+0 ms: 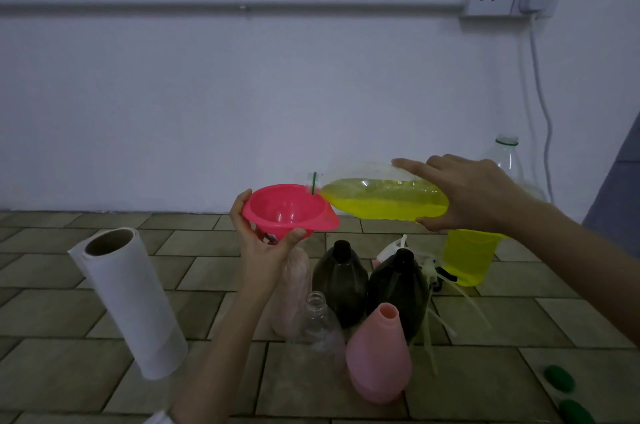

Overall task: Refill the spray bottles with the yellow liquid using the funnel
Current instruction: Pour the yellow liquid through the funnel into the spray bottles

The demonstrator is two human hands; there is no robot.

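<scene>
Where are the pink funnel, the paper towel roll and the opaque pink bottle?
pink funnel (pixel 289 207): head view, inner bowl.
paper towel roll (pixel 130 299): head view, side of roll.
opaque pink bottle (pixel 379 361): head view, lower body.

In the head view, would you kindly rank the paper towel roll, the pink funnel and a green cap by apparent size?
1. paper towel roll, though it sits nearer the camera.
2. pink funnel.
3. green cap.

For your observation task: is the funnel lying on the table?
No, the left hand holds the funnel up above the bottles.
</scene>
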